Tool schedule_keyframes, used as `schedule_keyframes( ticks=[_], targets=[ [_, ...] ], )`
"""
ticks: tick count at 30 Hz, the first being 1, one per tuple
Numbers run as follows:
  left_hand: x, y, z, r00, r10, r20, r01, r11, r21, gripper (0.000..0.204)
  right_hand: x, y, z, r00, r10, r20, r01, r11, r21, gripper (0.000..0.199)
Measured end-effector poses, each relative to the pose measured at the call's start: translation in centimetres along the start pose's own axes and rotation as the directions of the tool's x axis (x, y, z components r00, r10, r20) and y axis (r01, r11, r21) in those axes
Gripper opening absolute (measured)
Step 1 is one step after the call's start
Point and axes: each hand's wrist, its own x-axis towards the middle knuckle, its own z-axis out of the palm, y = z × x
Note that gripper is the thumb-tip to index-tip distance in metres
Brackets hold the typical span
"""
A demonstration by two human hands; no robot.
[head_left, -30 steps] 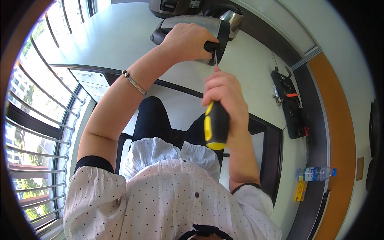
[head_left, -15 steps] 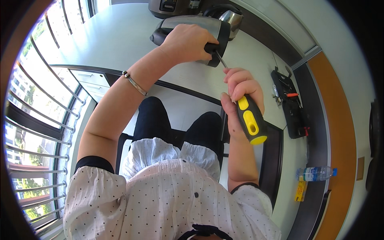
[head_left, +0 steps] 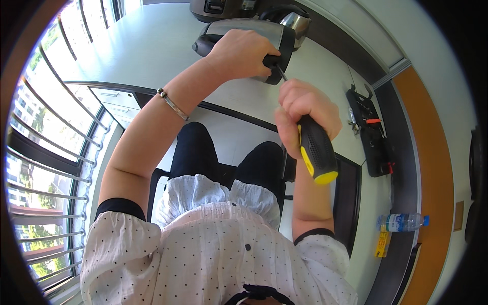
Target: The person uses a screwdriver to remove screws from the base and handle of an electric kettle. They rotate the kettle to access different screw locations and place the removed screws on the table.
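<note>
On the white tabletop lies a grey metal appliance [head_left: 272,31] on its side, with a black handle [head_left: 204,44] at its left and a black rim at its right end. My left hand [head_left: 243,53] lies over its body, fingers curled round a small black part [head_left: 271,61] by that rim. In my right hand [head_left: 309,108], closed in a fist, is a screwdriver [head_left: 319,152] with a black and yellow grip. Its thin shaft points up and left to the black part under my left fingers. The very tip is hidden.
Behind the appliance stand a steel kettle [head_left: 296,24] and a dark grey appliance [head_left: 219,9]. To the right lie an open black tool case [head_left: 375,137], a water bottle [head_left: 401,222] and a small yellow packet [head_left: 382,244]. A barred window [head_left: 53,168] is at the left.
My right hand has turned the screwdriver: the grip's yellow inlay has rolled to the left and its black side shows. The left hand and the appliance have hardly moved.
</note>
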Motion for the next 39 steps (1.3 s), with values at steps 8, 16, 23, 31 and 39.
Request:
schedule_keyframes(
  ticks=[8,16,23,31,39],
  targets=[
    [0.1,-0.3,0.3,1.000,0.014,-0.023,-0.014,1.000,0.002,0.040,0.7,-0.2,-1.1,0.991,-0.030,0.130,0.034,0.999,-0.027,0.022],
    [0.0,0.1,-0.1,1.000,0.017,0.026,-0.017,1.000,0.009,0.040,1.8,-0.4,-0.9,0.933,-0.094,0.347,0.130,0.988,-0.084,0.026],
    [0.3,-0.2,0.3,1.000,0.006,-0.008,-0.006,1.000,0.011,0.040,0.7,-0.5,-0.6,0.927,0.021,0.373,0.073,0.969,-0.235,0.032],
    [-0.1,0.0,0.0,0.999,-0.035,0.013,0.035,0.999,0.017,0.038,-0.8,-3.9,-0.9,0.823,0.471,-0.319,-0.566,0.622,-0.541,0.034],
    [0.0,0.0,0.1,1.000,-0.008,0.005,0.008,1.000,0.013,0.038,-1.2,-3.5,-1.4,0.981,0.185,-0.061,-0.187,0.810,-0.556,0.034]
  ],
)
